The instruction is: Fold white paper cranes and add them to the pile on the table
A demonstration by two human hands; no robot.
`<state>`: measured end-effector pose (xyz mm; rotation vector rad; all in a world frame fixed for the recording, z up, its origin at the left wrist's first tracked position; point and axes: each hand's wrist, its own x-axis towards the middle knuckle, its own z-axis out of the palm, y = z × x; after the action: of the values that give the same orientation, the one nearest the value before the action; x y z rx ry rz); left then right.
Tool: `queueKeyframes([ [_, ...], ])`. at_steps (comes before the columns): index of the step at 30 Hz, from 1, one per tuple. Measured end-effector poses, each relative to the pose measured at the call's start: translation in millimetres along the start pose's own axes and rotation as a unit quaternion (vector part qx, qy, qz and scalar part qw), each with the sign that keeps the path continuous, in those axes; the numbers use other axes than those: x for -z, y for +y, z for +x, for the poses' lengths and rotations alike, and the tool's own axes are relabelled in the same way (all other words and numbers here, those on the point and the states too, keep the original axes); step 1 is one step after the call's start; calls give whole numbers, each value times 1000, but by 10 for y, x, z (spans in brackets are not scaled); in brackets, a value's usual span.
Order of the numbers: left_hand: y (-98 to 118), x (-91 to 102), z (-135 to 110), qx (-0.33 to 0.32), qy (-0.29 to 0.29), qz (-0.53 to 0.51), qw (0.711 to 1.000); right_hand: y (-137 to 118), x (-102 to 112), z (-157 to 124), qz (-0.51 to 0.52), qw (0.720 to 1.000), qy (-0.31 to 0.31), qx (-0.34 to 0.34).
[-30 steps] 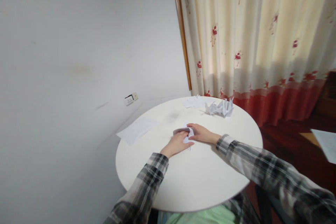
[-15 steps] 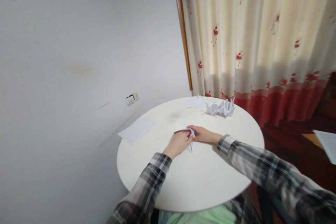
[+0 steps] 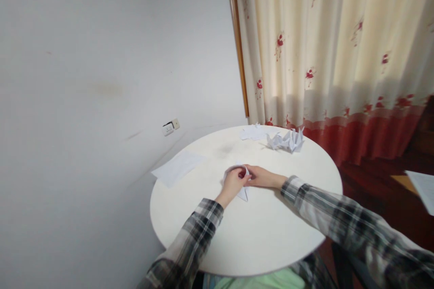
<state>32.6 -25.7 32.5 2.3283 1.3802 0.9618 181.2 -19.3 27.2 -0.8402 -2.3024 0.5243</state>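
A piece of folded white paper is between my hands over the middle of the round table. My left hand is closed on its left side, with the thumb and fingers curled at a raised flap. From the right, my right hand grips the same paper, its fingertips meeting those of the left. A pointed end sticks out below the hands toward me, and a curved edge shows above the left hand. Most of the folds are hidden by my fingers.
On the white round table, a flat paper sheet lies at the left edge. Several folded paper cranes stand at the back right, beside more white paper. A wall with a socket borders the left; a curtain hangs behind.
The flap under my left hand has opened from a thin dark edge into a wider curve. My left fingers have curled in closer to the right hand.
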Motion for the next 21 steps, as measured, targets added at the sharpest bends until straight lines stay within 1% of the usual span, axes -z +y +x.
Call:
queueKeyframes([
  [4,-55,-34,4,20,-3,-28,999,10,1,-3,-3,1000,-8,-3],
  [10,-91,-23,-11,57,-20,-41,997,23,7,-16,-8,1000,-6,-15],
  [14,-61,-3,-18,61,-44,-53,996,46,-13,-18,-10,1000,-2,-21],
  [21,-33,6,-19,62,-60,-58,995,-5,15,-13,1,1000,-6,-11],
])
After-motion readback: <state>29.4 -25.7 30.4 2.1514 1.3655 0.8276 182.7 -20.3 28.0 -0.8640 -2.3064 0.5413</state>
